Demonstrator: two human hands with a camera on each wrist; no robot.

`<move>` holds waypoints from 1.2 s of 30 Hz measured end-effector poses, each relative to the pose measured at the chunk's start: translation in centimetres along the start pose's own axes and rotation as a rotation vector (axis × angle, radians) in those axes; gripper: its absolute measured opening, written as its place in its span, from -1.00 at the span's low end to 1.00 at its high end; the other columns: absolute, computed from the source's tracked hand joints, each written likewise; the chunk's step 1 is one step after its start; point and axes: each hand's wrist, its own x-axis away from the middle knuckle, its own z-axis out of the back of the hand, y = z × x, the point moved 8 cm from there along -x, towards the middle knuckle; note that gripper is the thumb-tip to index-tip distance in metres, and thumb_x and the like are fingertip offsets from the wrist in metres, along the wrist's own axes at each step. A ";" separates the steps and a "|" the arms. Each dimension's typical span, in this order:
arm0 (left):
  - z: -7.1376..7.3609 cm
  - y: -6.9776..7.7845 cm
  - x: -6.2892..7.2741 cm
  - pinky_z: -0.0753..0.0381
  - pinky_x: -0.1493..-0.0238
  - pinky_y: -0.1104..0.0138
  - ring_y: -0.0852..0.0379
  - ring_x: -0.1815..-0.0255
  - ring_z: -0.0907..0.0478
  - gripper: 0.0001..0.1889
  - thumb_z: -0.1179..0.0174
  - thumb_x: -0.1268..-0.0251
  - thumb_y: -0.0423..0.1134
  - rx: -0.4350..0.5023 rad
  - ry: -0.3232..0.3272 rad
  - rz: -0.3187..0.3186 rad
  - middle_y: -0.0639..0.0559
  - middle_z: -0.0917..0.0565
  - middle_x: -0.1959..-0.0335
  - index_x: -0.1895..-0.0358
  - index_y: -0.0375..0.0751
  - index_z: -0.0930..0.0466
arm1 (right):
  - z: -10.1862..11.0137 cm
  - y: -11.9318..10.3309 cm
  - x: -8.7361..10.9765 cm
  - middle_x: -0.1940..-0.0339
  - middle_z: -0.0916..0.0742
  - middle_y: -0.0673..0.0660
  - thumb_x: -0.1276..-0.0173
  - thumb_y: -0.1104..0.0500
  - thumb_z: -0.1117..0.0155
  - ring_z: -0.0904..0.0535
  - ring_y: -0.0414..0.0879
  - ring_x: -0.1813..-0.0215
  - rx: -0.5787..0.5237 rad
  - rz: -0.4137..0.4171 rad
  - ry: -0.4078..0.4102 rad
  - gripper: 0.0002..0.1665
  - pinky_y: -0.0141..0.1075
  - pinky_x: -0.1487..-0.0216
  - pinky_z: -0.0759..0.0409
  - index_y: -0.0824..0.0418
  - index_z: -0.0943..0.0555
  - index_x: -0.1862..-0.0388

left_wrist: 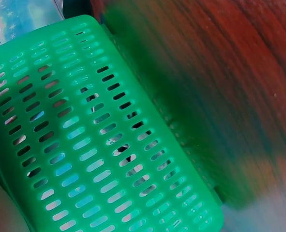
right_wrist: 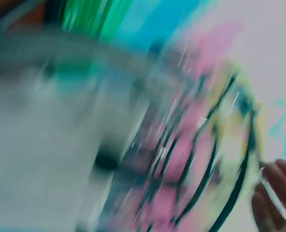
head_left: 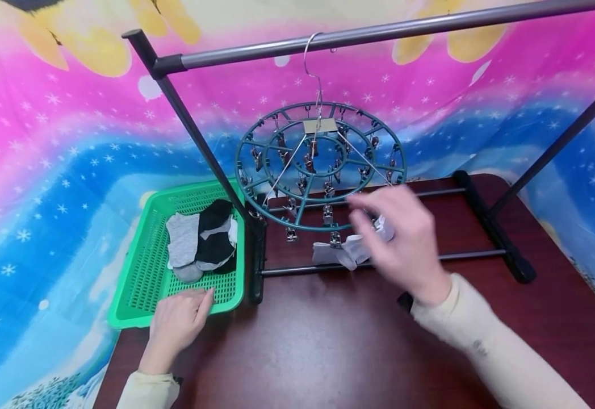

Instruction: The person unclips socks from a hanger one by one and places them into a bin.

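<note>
My left hand point(head_left: 180, 318) curls over the front rim of a green plastic basket point(head_left: 139, 244); its fingertips are hidden. In the left wrist view the slotted basket wall point(left_wrist: 99, 130) fills much of the picture. Grey and black socks point(head_left: 200, 238) lie bunched inside. Blurred, my right hand point(head_left: 399, 238) is in front of the right side of a round green clip hanger point(head_left: 302, 218), its fingers point(right_wrist: 278, 186) loosely bent with nothing between them. White socks point(head_left: 328, 253) hang from clips at the hanger's near edge, partly hidden behind this hand.
The hanger's hook point(head_left: 306, 57) sits over the top bar point(head_left: 256, 52) of a dark metal rack, whose feet point(head_left: 519, 267) stand on the reddish-brown table point(head_left: 318, 341). Many metal clips point(head_left: 328, 215) dangle under the rings. A patterned cloth point(head_left: 72, 170) hangs behind.
</note>
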 end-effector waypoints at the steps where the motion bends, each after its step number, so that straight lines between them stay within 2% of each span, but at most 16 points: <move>1: 0.0 0.0 0.0 0.05 0.66 0.41 0.33 0.73 -0.04 -0.45 -0.17 -0.44 -0.15 0.003 0.004 -0.005 0.30 -0.09 0.72 0.72 0.14 -0.11 | 0.9 1.6 -0.5 0.16 -0.81 0.20 -0.42 0.18 -0.32 -0.63 0.11 0.08 0.014 -0.037 0.043 -0.73 -0.23 -0.06 -0.48 0.24 -0.79 -0.01; 3: 0.0 0.0 0.0 0.05 0.66 0.41 0.33 0.73 -0.04 -0.46 -0.16 -0.43 -0.16 0.006 0.014 -0.019 0.31 -0.09 0.72 0.73 0.15 -0.10 | 2.0 4.8 -1.2 0.07 -0.80 0.22 -0.42 0.20 -0.33 -0.60 0.15 -0.02 0.050 -0.120 0.069 -0.72 -0.20 -0.13 -0.43 0.22 -0.77 -0.06; 5: 0.1 0.1 0.1 0.05 0.65 0.42 0.33 0.73 -0.06 -0.46 -0.15 -0.42 -0.17 0.009 0.022 -0.036 0.32 -0.08 0.72 0.73 0.15 -0.09 | 2.3 7.5 -1.3 -0.06 -0.78 0.22 -0.44 0.21 -0.34 -0.57 0.16 -0.15 0.072 -0.185 0.022 -0.67 -0.11 -0.23 -0.43 0.21 -0.73 -0.15; 8: 0.2 0.4 0.1 0.05 0.65 0.42 0.34 0.73 -0.07 -0.46 -0.14 -0.41 -0.17 0.013 0.033 -0.060 0.33 -0.08 0.71 0.73 0.16 -0.08 | 1.7 10.0 -0.9 -0.17 -0.74 0.22 -0.54 0.15 -0.25 -0.51 0.15 -0.33 0.101 -0.222 -0.092 -0.66 0.07 -0.37 -0.40 0.20 -0.70 -0.21; 10: 0.2 0.5 0.0 0.06 0.64 0.43 0.35 0.73 -0.06 -0.46 -0.14 -0.41 -0.17 0.019 0.036 -0.068 0.33 -0.07 0.71 0.73 0.16 -0.08 | 1.4 10.8 -0.6 -0.15 -0.75 0.24 -0.59 0.11 -0.18 -0.50 0.17 -0.37 0.093 -0.217 -0.122 -0.67 0.12 -0.41 -0.38 0.23 -0.72 -0.15; 14: 0.4 0.5 -0.2 0.07 0.63 0.43 0.35 0.73 -0.03 -0.46 -0.15 -0.40 -0.18 0.027 0.046 -0.078 0.32 -0.07 0.71 0.73 0.15 -0.08 | 1.1 11.0 -0.3 -0.02 -0.78 0.24 -0.63 0.08 -0.11 -0.54 0.18 -0.28 0.084 -0.183 -0.106 -0.65 0.08 -0.37 -0.40 0.25 -0.76 -0.03; 23: 0.6 0.6 0.0 0.13 0.62 0.47 0.38 0.72 0.00 -0.48 -0.10 -0.41 -0.17 0.019 0.110 -0.105 0.34 -0.07 0.71 0.73 0.17 -0.08 | 0.5 9.6 0.0 0.17 -0.79 0.19 -0.53 0.21 -0.24 -0.59 0.13 -0.06 0.072 -0.122 -0.087 -0.78 0.01 -0.20 -0.41 0.21 -0.79 0.02; 25: 0.7 0.6 0.0 0.10 0.63 0.46 0.37 0.72 -0.01 -0.47 -0.13 -0.41 -0.17 0.015 0.105 -0.095 0.33 -0.08 0.72 0.74 0.15 -0.09 | 0.4 9.2 -0.1 0.22 -0.79 0.19 -0.51 0.23 -0.26 -0.59 0.14 -0.03 0.072 -0.111 -0.084 -0.80 0.02 -0.18 -0.42 0.22 -0.79 0.05; 26: 0.8 0.6 0.0 0.07 0.64 0.45 0.36 0.73 -0.03 -0.47 -0.15 -0.40 -0.17 0.010 0.097 -0.084 0.31 -0.10 0.73 0.74 0.14 -0.12 | 0.4 9.0 -0.1 0.24 -0.78 0.19 -0.49 0.24 -0.27 -0.59 0.14 -0.01 0.073 -0.106 -0.083 -0.80 0.02 -0.17 -0.42 0.22 -0.79 0.05; 28: 1.2 0.9 -0.1 -0.15 0.70 0.41 0.28 0.72 -0.27 -0.56 -0.22 -0.37 -0.15 -0.007 0.100 -0.061 0.27 -0.35 0.74 0.73 0.07 -0.37 | 0.2 8.6 0.0 0.27 -0.78 0.19 -0.47 0.25 -0.29 -0.59 0.13 0.01 0.076 -0.097 -0.092 -0.81 0.03 -0.17 -0.44 0.23 -0.79 0.06; 29: 1.4 1.1 -0.2 -0.28 0.69 0.35 0.22 0.67 -0.39 -0.66 -0.26 -0.35 -0.15 -0.011 0.104 -0.049 0.21 -0.48 0.69 0.65 0.03 -0.52 | 0.1 8.4 0.1 0.28 -0.77 0.19 -0.47 0.25 -0.29 -0.59 0.12 0.02 0.077 -0.090 -0.100 -0.81 0.03 -0.17 -0.45 0.23 -0.79 0.05; 31: 1.8 2.0 -0.5 -0.52 0.57 0.22 0.09 0.47 -0.60 -0.88 -0.30 -0.32 -0.14 0.006 0.123 -0.033 0.09 -0.71 0.47 0.35 -0.04 -0.75 | -0.1 8.2 0.3 0.30 -0.77 0.19 -0.45 0.26 -0.30 -0.60 0.11 0.05 0.077 -0.079 -0.111 -0.80 0.02 -0.17 -0.45 0.24 -0.79 0.05; 32: 2.0 2.7 -0.9 -0.61 0.45 0.17 0.03 0.32 -0.67 -0.84 -0.33 -0.30 -0.15 0.030 0.145 -0.033 0.03 -0.77 0.32 0.15 -0.08 -0.79 | -0.2 8.1 0.4 0.31 -0.77 0.19 -0.45 0.26 -0.31 -0.60 0.11 0.06 0.077 -0.073 -0.114 -0.80 0.01 -0.17 -0.46 0.24 -0.79 0.05; 33: 2.1 3.5 -1.3 -0.67 0.30 0.13 -0.01 0.18 -0.69 -0.71 -0.33 -0.30 -0.16 0.066 0.160 -0.038 -0.02 -0.79 0.17 -0.04 -0.12 -0.76 | -0.2 8.0 0.5 0.32 -0.77 0.19 -0.44 0.25 -0.31 -0.60 0.11 0.07 0.076 -0.068 -0.116 -0.80 0.00 -0.17 -0.46 0.24 -0.80 0.05; 36: 1.7 6.1 -3.5 -0.68 -0.03 0.06 -0.06 -0.06 -0.65 -0.48 -0.35 -0.35 -0.19 0.211 0.139 -0.044 -0.10 -0.72 -0.10 -0.35 -0.20 -0.56 | 0.0 7.7 0.5 0.33 -0.77 0.19 -0.43 0.25 -0.31 -0.60 0.10 0.09 0.069 -0.060 -0.103 -0.78 -0.04 -0.16 -0.44 0.25 -0.80 0.04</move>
